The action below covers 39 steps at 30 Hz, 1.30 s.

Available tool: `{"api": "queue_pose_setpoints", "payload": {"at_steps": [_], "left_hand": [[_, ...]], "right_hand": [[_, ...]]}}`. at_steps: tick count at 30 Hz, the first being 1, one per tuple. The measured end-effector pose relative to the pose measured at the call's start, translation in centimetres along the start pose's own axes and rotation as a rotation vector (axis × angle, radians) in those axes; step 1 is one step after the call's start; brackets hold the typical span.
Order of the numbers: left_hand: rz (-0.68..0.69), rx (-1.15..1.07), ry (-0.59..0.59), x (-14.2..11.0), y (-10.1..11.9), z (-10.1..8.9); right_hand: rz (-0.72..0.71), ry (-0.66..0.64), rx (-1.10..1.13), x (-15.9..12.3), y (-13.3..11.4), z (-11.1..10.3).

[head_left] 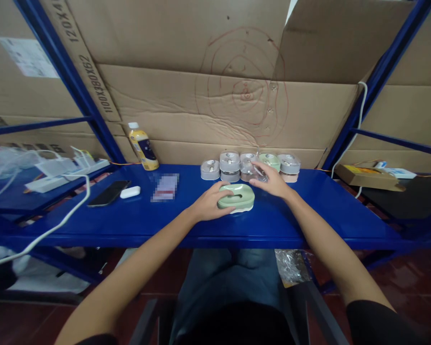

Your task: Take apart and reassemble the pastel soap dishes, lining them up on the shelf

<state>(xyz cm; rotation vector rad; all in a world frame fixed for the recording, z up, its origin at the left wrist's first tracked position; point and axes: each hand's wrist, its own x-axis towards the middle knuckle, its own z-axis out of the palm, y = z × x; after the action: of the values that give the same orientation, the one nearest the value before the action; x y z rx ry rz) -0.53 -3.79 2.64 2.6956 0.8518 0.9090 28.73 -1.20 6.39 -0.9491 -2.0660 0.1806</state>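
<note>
So, what's in play?

Left hand clasps a green oval dish on the blue steel shelf. Right hand is on clear plastic, grip unclear, with five round containers lined up behind.

Blue metal shelf, cardboard backing, red drawn circles, dark red floor

Our L hand on pale-green oval plastic case, R hand on clear plastic piece, beside round grey-lidded tubs, blue steel shelf.
</note>
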Motion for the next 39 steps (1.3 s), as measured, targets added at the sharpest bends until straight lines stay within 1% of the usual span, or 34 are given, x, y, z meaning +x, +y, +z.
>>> {"api": "queue_pose_setpoints", "payload": {"at_steps": [2, 5, 7, 10, 13, 15, 21, 27, 35, 39], "left_hand": [[-0.002, -0.02, -0.018, 0.1, -0.1, 0.2], [-0.088, -0.053, 0.004, 0.2, -0.7, 0.7], [-0.162, -0.086, 0.02, 0.2, -1.3, 1.1], [-0.201, -0.173, 0.039, 0.3, -1.8, 1.7], [-0.238, -0.258, 0.033, 0.4, -1.7, 1.9], [-0.267, -0.282, 0.023, 0.6, -1.4, 1.8], [-0.287, -0.29, 0.039, 0.8, -1.1, 1.9], [-0.282, -0.291, 0.002, 1.1, -0.8, 1.7], [-0.239, -0.323, -0.021, 1.2, -0.6, 1.6], [-0.238, -0.32, -0.038, 1.2, -0.7, 1.6]], "right_hand": [[-0.077, -0.094, 0.005, -0.1, -0.5, 0.5], [-0.121, -0.215, 0.009, -0.2, -1.3, 1.4], [-0.131, -0.244, 0.015, -0.2, -1.6, 1.9], [-0.165, -0.269, 0.025, -0.2, -2.0, 2.5], [-0.196, -0.319, 0.024, -0.2, -2.3, 2.9], [-0.186, -0.348, 0.01, -0.1, -2.4, 3.3], [-0.161, -0.377, -0.07, -0.1, -2.7, 3.6], [-0.191, -0.383, -0.184, -0.1, -3.2, 3.3], [-0.228, -0.39, -0.312, -0.4, -4.3, 3.0], [-0.182, -0.399, -0.318, -0.3, -4.3, 2.8]]}}
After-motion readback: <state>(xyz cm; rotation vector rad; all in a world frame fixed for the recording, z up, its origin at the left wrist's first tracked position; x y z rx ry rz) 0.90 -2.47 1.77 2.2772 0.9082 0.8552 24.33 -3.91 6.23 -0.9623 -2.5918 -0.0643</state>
